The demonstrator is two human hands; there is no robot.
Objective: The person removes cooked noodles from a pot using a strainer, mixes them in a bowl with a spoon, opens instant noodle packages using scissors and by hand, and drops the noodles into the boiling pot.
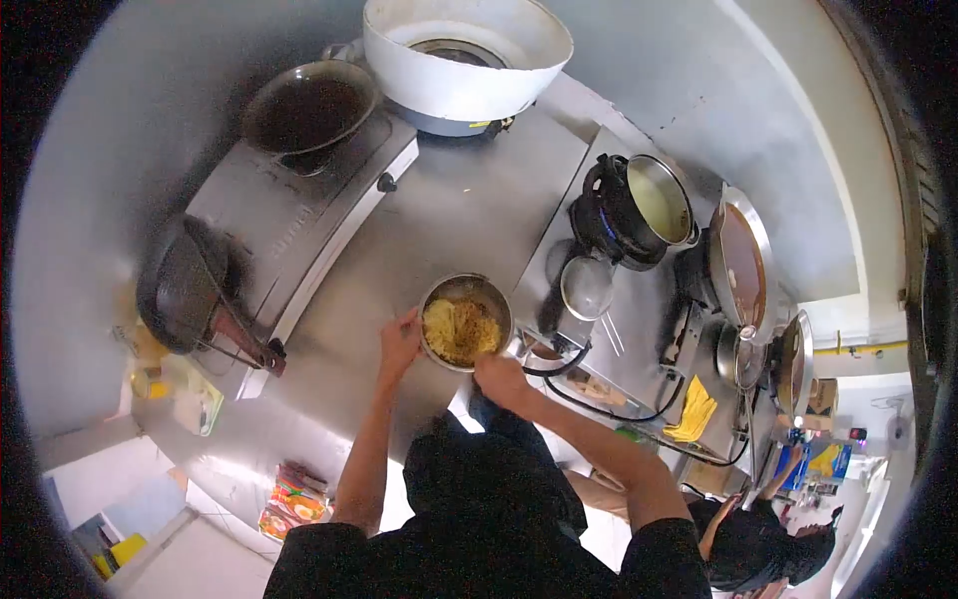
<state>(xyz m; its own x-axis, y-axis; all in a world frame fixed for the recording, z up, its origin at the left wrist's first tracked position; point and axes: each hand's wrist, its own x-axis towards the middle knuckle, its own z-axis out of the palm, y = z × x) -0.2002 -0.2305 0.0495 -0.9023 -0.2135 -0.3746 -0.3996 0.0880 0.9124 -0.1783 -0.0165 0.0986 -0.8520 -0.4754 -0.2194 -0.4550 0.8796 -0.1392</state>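
In the middle of the head view a round metal bowl (511,317) sits on the steel counter. It holds yellow food that looks like noodles (454,329), with brown seasoning or sauce on its right part. My left hand (401,339) grips the bowl's left side by the rim. Over the lower right rim, my right hand (498,378) is closed, slightly blurred. Whatever it holds is hidden behind the fingers.
On the left stand a stove (289,215), a dark wok (309,105) and a black pan (185,285). A strainer (587,288), a steaming pot (659,200) and a large pan (743,265) are at right. Another person (768,539) works at lower right.
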